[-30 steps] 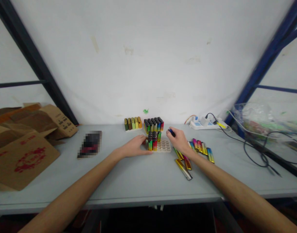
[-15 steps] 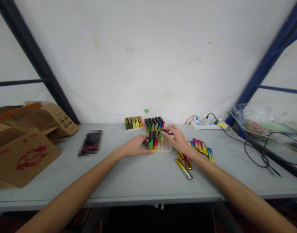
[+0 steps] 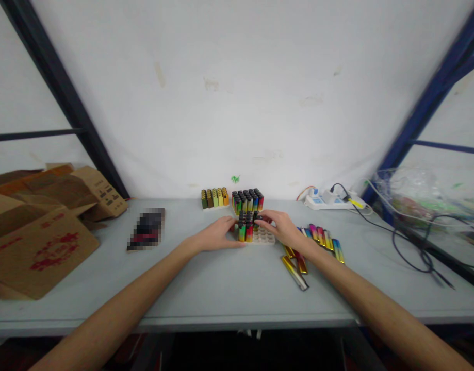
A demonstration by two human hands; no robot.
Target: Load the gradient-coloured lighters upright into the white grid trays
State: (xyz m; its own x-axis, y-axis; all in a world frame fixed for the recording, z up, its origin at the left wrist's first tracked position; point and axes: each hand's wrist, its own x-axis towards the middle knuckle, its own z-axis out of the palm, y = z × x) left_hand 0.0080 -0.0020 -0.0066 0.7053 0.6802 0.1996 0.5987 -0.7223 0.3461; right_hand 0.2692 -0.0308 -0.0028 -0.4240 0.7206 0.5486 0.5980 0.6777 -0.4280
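Observation:
A pale tray [image 3: 264,237] with round holes stands mid-table, its left part filled with upright, black-topped colourful lighters [image 3: 245,230]. My left hand [image 3: 220,233] rests at the tray's left side, thumb along the front and fingers behind, around the tray's left end. My right hand [image 3: 278,226] is over the tray's right part, its thumb and fingertips pinched on a lighter [image 3: 256,219] beside the filled rows. Loose metallic lighters [image 3: 294,272] lie to the right, some partly under my right forearm.
Behind stand a full block of black-topped lighters [image 3: 248,200] and a block of yellow and green ones [image 3: 215,198]. Cardboard boxes [image 3: 43,247] and a pixelated flat object [image 3: 147,229] are at left. A power strip [image 3: 317,201], cables [image 3: 410,257] and plastic bags [image 3: 418,190] are at right.
My right hand has moved slightly left and down, bringing its lighter closer to the filled rows. My left hand stays at the tray's left end. The whole view has shifted slightly.

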